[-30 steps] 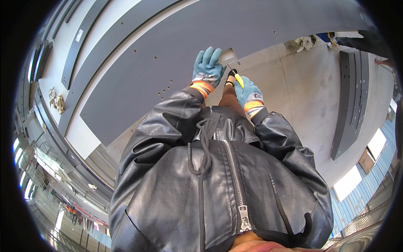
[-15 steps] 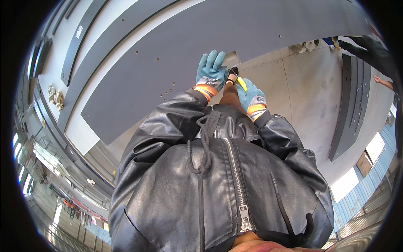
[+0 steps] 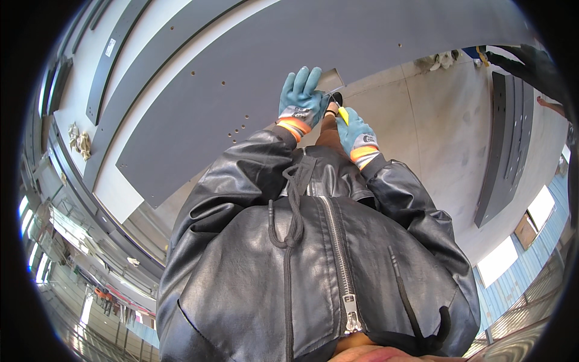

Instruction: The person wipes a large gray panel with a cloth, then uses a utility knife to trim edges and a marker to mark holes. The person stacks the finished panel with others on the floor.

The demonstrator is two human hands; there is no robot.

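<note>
Grey panel [image 3: 253,72] lies under the left hand [image 3: 301,99], fingers spread wide and flat. Just right, the right hand [image 3: 356,133] grips a yellow tool [image 3: 342,114].

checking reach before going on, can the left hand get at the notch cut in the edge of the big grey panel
Probably yes. The left hand lies flat on the grey panel, fingertips right beside the notch, with nothing between them. The right hand, holding a yellow-tipped tool, sits just below the notch.

Upper centre of frame: our left hand [image 3: 301,99] spread flat, fingers extended; our right hand [image 3: 356,134] curled, just beside it.
</note>
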